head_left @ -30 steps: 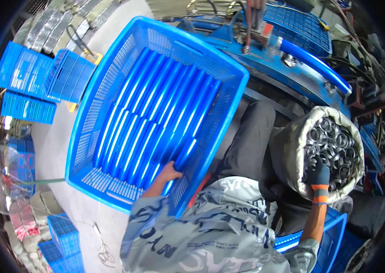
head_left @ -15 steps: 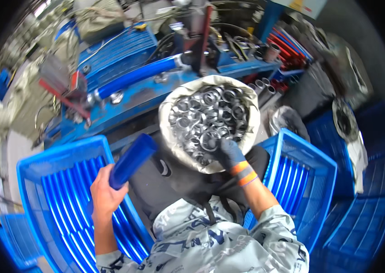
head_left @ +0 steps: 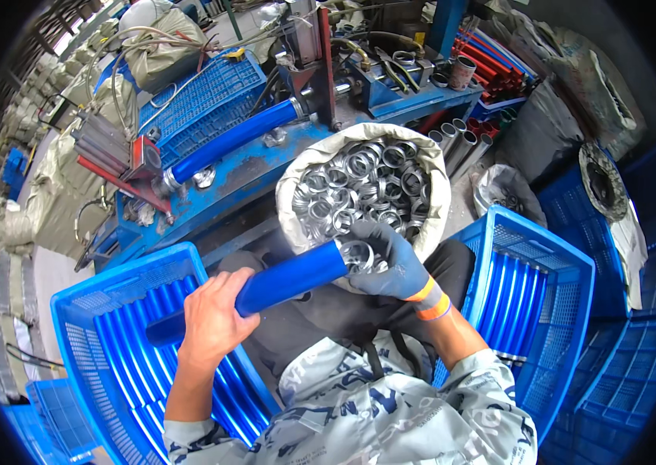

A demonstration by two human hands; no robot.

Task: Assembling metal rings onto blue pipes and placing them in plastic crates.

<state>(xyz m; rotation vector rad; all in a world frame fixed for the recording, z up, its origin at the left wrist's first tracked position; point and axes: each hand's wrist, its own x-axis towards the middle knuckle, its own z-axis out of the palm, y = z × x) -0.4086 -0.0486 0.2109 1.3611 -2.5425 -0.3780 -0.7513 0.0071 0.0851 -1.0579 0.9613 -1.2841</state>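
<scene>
My bare left hand [head_left: 215, 316] is wrapped round a blue tube [head_left: 293, 277], which slants up to the right across my lap. At the tube's upper right end, my gloved right hand [head_left: 391, 267] grips a silver metal ring [head_left: 356, 254] with fingers and thumb. The ring is at the tube's mouth; whether it sits inside the end or only touches it, I cannot tell. Just beyond stands an off-white sack [head_left: 287, 203] with its rim rolled back, filled with similar metal rings [head_left: 361, 186].
Blue crates of blue tubes stand at my left [head_left: 72, 329] and right [head_left: 582, 310]. Across the front runs a blue workbench [head_left: 246, 167], where another blue tube [head_left: 235, 139] lies in a machine. Pliers [head_left: 396, 74] rest on it. Red tubes [head_left: 490, 77] are stacked at the far right.
My right hand has come up out of the rings with one ring. My left hand has tilted the tube lower, swinging its end rightward to meet the ring.
</scene>
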